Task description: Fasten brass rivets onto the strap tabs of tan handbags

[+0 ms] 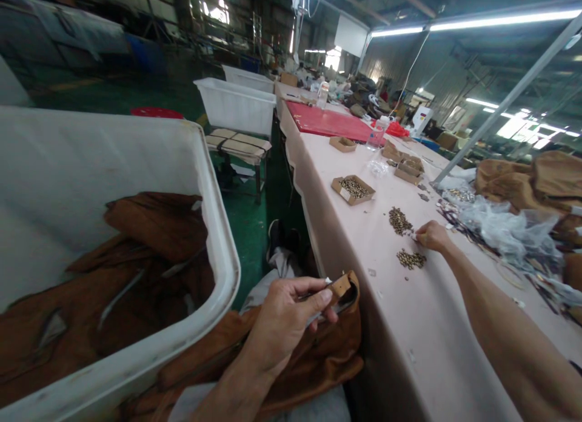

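My left hand (293, 313) is closed, pinching the tan edge of a brown leather-like piece (336, 343) that lies across my lap. A small metal stud shows at the pinched edge, and a bit of white shows at the forefinger's tip. Whether the piece is a bag or a garment I cannot tell. My right hand (431, 235) reaches over the table with fingertips pressed together, beside a pile of brass-coloured studs (399, 221). Something small and whitish shows at those fingertips, too small to name. A second pile of studs (411, 260) lies just nearer to me.
A large white bin (222, 252) with brown pieces (154, 228) stands at my left. On the pink-covered table (327, 197) are a cardboard box of studs (353, 190), more small boxes (409, 168), a red board (331, 122) and clear plastic bags (504, 219).
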A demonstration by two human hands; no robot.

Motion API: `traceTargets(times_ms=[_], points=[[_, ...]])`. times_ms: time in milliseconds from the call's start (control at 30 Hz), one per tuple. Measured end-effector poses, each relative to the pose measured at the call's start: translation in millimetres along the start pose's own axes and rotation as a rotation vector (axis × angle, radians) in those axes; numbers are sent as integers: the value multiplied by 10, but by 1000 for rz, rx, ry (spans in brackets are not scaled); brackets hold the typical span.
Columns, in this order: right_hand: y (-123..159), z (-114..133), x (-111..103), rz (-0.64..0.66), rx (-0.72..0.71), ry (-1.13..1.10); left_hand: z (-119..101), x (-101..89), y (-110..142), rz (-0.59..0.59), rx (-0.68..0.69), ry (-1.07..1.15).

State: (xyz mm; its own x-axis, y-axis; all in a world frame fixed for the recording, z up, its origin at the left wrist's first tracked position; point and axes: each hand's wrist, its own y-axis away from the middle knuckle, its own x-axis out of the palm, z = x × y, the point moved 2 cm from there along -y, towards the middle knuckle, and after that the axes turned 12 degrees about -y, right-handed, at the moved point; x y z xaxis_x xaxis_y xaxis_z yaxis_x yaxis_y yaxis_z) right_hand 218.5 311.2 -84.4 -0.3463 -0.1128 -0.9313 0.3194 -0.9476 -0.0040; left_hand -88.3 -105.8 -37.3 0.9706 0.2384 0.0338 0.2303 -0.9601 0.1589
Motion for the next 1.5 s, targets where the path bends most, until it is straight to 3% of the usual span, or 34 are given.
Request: traceTargets(times_ms=[167, 333, 400, 433, 533, 633, 733, 967, 1167, 1367, 1500], points=[[298, 309, -49, 62, -88, 45, 43, 54, 90, -26, -67, 109], [851, 784, -28, -17, -259, -61, 176, 47, 106, -59, -63, 136], [1243, 1095, 33, -29, -392, -152, 231, 39, 86, -68, -59, 135], [1468, 1284, 60, -54, -530, -232, 251, 37, 77, -69, -55, 133], [2091, 1839, 162, 33, -897, -423, 272, 48, 60, -44, -45, 113], [2420, 2190, 245, 144, -1021, -548, 241, 61, 73, -45, -41, 96], [2488, 2303, 298, 209, -1033, -604, 188, 68, 109, -62, -30, 82], [2511, 2282, 313, 264, -1041, -712, 183, 88, 135, -49, -16, 58], [2511, 2219, 267, 301, -916, -756, 235, 93, 105, -21, 14, -45], [2479, 2218, 207, 425, -755, -838, 180, 48, 106, 49, 132, -129], [2502, 2244, 218, 426, -676, -890, 129, 33, 111, 72, 196, -168]])
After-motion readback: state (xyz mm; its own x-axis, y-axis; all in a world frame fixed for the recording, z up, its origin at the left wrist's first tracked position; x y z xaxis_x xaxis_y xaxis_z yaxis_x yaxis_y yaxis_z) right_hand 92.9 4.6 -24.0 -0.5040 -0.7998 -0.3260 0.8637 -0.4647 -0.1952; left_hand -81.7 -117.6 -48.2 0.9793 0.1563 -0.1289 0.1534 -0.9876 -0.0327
